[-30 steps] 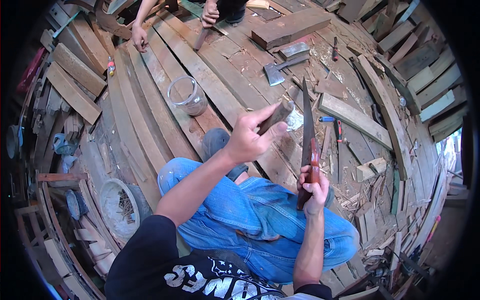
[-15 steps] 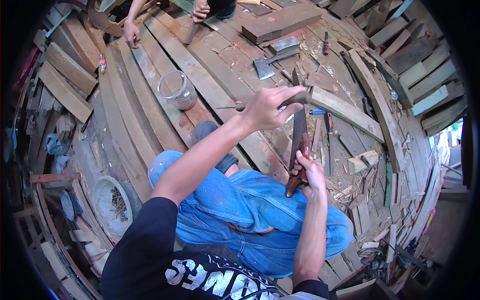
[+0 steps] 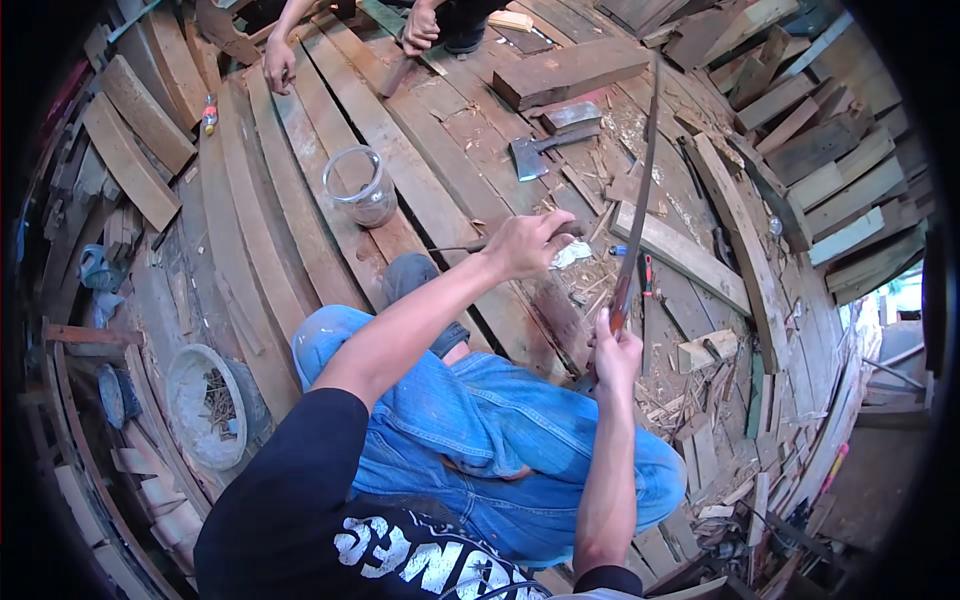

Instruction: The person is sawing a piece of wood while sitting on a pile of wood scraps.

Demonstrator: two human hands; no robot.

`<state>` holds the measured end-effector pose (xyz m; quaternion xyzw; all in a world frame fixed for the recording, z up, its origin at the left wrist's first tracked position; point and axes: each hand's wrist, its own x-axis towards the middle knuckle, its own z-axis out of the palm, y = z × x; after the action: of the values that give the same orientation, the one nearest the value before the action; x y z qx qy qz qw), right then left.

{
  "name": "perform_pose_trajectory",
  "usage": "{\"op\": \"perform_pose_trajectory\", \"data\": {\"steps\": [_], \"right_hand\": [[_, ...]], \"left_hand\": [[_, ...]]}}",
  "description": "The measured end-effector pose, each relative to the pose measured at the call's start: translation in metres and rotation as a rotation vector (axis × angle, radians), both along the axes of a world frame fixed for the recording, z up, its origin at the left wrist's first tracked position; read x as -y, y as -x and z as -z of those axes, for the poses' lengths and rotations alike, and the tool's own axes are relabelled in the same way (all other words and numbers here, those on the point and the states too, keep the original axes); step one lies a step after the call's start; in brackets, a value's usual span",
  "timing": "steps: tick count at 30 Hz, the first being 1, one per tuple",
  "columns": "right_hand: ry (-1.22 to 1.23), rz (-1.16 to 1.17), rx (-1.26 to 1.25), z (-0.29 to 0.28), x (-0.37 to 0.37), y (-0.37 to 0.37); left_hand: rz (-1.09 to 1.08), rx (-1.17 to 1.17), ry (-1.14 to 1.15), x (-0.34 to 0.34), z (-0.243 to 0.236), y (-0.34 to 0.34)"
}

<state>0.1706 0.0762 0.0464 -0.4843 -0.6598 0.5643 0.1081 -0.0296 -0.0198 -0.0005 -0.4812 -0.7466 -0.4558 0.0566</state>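
My right hand [image 3: 615, 352] grips the reddish-brown wooden handle of a handsaw [image 3: 640, 200]. Its long blade points up and away, seen nearly edge-on; I cannot make out teeth. My left hand [image 3: 535, 243] is closed around a dark bar with a thin pointed end [image 3: 455, 247], which looks like a file. That thin end sticks out to the left, the thicker end past my fingertips on the right. A gap separates the file from the saw blade. Under the file's right end lies a crumpled white scrap [image 3: 572, 252].
On the plank floor lie a hatchet [image 3: 545, 145], a thick timber block [image 3: 570, 72], a red-handled screwdriver [image 3: 647, 275] and a clear plastic jar [image 3: 360, 187]. A bucket of nails [image 3: 215, 405] stands left. Another person's hands [image 3: 280, 68] are at the far left. Lumber [image 3: 850, 170] is stacked right.
The saw has turned from showing its flat side to nearly edge-on, its tip swung up and right. My left hand with the file has moved down, away from the blade it was overlapping.
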Motion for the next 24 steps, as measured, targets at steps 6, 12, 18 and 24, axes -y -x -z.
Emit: {"op": "perform_pose_trajectory", "data": {"steps": [6,12,18,24], "right_hand": [[-0.162,-0.083,0.154,0.002,-0.005,0.006],[-0.111,-0.251,0.088,0.004,-0.005,0.014],[-0.089,-0.276,0.004,-0.010,-0.003,0.010],[-0.031,-0.278,0.027,0.011,0.007,0.017]], "left_hand": [[-0.020,0.101,0.218,0.002,0.045,0.005],[-0.053,-0.050,0.327,-0.001,0.053,0.006],[-0.079,-0.025,0.555,0.010,0.033,0.023],[-0.247,-0.113,0.543,0.050,0.084,0.025]]}}
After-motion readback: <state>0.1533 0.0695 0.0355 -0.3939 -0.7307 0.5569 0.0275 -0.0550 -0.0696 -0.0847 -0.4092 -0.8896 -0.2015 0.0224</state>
